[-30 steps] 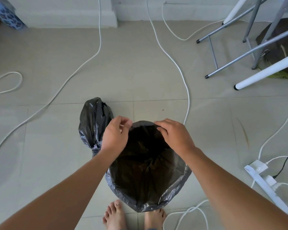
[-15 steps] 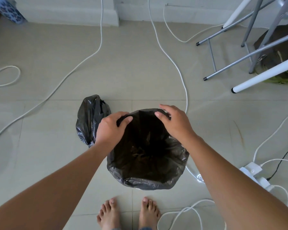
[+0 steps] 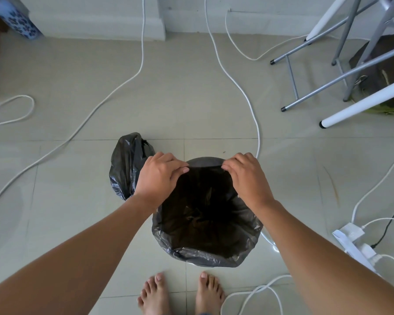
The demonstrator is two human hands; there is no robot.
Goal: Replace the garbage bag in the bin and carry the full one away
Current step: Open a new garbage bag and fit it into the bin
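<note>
A person stands barefoot on a pale tiled floor (image 3: 77,223), bent over a round bin lined with a crinkled black plastic garbage bag (image 3: 205,253), both bare arms reaching down to its far rim. The left hand (image 3: 159,176) curls its fingers over the liner's edge at the far left of the bin's mouth, pinching the plastic; the right hand (image 3: 246,176) grips the same edge at the far right, its fingertips tucked under the film. A strip of the bin's dark grey rim (image 3: 204,162) shows between the two hands, while the liner's edge is folded down over the bin's near side. Just beside the bin on its left, touching the floor and partly hidden behind the left wrist, sits a tied-off, full black plastic garbage bag (image 3: 129,160). Two bare feet (image 3: 180,294) stand just on the near side of the bin. White cables (image 3: 241,89) trail across the floor beyond the bin, a white power strip (image 3: 353,242) with plugs lies to its right, and grey metal chair legs (image 3: 316,96) and a white tubular leg (image 3: 362,103) stand well beyond it to the right. No brand, label or writing can be read on any of these.
</note>
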